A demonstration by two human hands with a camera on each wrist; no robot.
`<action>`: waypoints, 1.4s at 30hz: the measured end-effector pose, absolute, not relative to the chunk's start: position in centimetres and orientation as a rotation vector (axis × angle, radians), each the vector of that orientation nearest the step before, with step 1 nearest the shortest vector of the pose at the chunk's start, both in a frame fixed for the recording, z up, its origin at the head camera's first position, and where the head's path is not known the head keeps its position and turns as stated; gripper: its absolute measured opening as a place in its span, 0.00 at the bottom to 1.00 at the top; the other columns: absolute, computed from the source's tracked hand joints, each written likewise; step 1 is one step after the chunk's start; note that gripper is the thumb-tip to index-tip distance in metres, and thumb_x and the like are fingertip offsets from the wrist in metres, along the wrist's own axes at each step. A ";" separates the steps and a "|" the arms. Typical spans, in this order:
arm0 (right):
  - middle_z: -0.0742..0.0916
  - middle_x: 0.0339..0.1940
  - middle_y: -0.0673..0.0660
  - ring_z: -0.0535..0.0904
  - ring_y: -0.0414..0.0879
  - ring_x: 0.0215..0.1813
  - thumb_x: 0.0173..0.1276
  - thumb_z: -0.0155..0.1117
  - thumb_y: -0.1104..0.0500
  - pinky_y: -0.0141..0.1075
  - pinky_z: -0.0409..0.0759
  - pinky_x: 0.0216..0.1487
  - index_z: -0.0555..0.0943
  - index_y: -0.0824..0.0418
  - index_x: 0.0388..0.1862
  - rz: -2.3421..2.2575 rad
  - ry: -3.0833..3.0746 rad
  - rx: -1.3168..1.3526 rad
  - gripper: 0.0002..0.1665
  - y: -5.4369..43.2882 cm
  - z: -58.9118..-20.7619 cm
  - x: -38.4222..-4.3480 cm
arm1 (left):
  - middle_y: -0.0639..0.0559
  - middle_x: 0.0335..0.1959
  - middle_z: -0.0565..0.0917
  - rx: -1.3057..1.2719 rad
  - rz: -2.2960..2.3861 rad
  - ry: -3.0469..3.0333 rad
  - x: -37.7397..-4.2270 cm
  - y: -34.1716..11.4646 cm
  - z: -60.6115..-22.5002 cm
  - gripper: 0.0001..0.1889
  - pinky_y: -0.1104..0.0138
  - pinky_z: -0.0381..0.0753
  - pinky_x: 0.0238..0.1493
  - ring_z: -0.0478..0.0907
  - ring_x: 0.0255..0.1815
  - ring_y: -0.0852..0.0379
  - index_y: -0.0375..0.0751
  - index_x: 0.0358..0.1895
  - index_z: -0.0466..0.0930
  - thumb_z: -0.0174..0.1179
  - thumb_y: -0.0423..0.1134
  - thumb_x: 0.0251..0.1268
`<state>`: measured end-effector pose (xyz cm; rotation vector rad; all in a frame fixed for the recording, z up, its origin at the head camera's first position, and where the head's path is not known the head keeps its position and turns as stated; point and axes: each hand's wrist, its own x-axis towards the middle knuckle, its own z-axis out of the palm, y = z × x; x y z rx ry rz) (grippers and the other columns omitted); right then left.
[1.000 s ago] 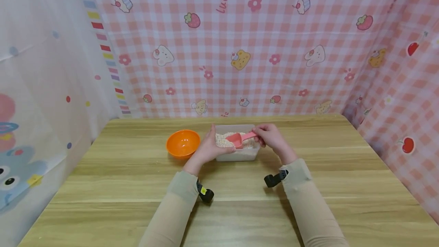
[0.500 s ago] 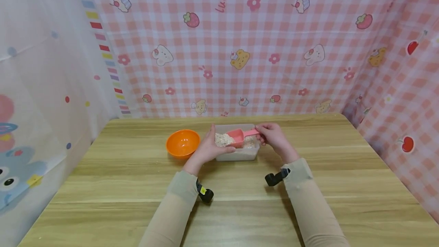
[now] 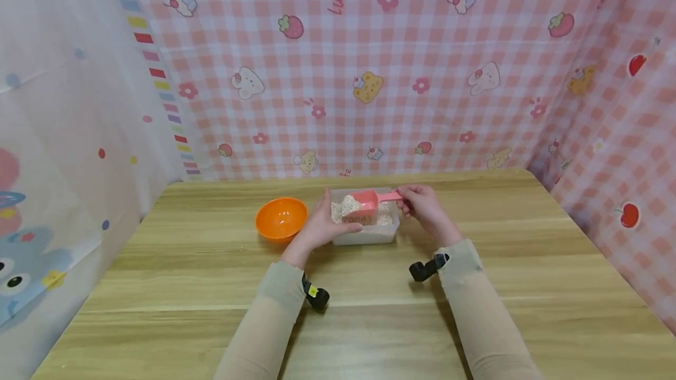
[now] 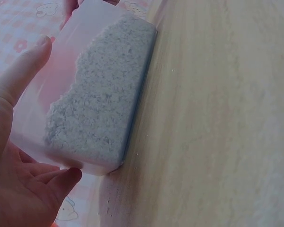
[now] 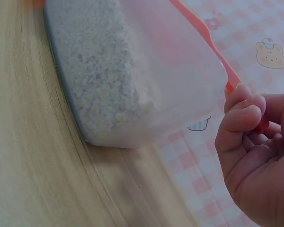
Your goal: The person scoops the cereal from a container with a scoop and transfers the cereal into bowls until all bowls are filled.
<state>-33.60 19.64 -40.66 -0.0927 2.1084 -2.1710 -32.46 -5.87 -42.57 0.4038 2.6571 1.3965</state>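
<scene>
Right hand (image 3: 425,207) pinches pink scoop (image 3: 365,200) by its handle, scoop body leftward | left hand (image 3: 321,224) grips translucent tub (image 3: 365,237) | head: oat-like flakes (image 3: 350,204) in scoop; left wrist: uneven fill line

On my remote screen the head view is bright and quite sharp, with a soft light which seems to come from above. Small white glare sits inside the orange bowl (image 3: 270,220). The table (image 3: 369,333) has a pale shine between the sleeves (image 3: 266,321), and soft shadows lie beside them. Behind its back right corner, the checked cloth (image 3: 338,46) is darker in its fold. Both wrist views I find dimmer, greyish, slightly hazy; through the container (image 4: 92,85) wall, the pink scoop (image 3: 364,198) appears only as a blurred patch.
</scene>
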 end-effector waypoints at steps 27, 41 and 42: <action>0.79 0.21 0.51 0.70 0.38 0.21 0.79 0.45 0.60 0.27 0.73 0.24 0.75 0.71 0.46 -2.207 2.056 -0.115 0.15 20.5 -39.5 -33.7 | 0.39 0.78 0.42 0.395 1.378 2.643 -32.3 -5.7 -41.6 0.66 0.49 0.49 0.73 0.44 0.77 0.42 0.40 0.78 0.30 0.74 0.55 0.48; 0.78 0.20 0.51 0.70 0.38 0.20 0.80 0.44 0.59 0.27 0.72 0.24 0.73 0.73 0.47 -2.239 2.049 -0.085 0.16 20.0 -38.6 -34.1 | 0.45 0.79 0.42 0.714 1.284 2.784 -31.9 -7.2 -39.2 0.61 0.49 0.49 0.73 0.43 0.77 0.46 0.45 0.79 0.36 0.74 0.53 0.50; 0.78 0.20 0.51 0.69 0.38 0.20 0.80 0.44 0.60 0.27 0.72 0.24 0.74 0.73 0.47 -2.244 2.043 -0.083 0.16 20.0 -38.6 -34.2 | 0.46 0.79 0.44 0.742 1.285 2.796 -32.0 -7.5 -39.0 0.61 0.48 0.50 0.72 0.45 0.77 0.46 0.48 0.79 0.38 0.74 0.53 0.50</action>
